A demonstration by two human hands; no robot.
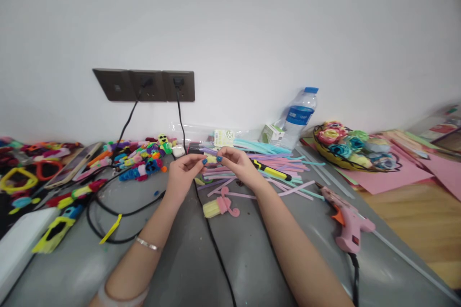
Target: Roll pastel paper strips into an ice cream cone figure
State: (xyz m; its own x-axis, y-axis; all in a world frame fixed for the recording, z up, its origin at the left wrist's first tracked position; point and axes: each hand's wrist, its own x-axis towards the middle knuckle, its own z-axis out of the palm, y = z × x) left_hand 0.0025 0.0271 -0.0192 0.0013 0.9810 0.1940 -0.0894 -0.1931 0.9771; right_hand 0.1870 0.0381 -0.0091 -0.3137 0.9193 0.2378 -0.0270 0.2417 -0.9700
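Between them, my left hand (185, 172) and my right hand (239, 165) pinch a small pale yellow fuzzy piece (211, 159), seemingly of pipe cleaner, one end each. Thumbs and forefingers cover its ends. On the grey table just below lies a yellow and pink pipe-cleaner figure (220, 205) with curled pink ends. Behind and under my hands spread several pastel pipe cleaners (281, 158). A yellow and black utility knife (272, 171) rests across them, close to my right wrist.
A pink glue gun (345, 220) lies at the right, its nozzle toward the pipe cleaners. Behind it are a basket of paper flowers (355, 148) and a water bottle (299, 115). Colourful pipe-cleaner pieces (142, 165), a phone (74, 165) and black cables (118, 213) occupy the left.
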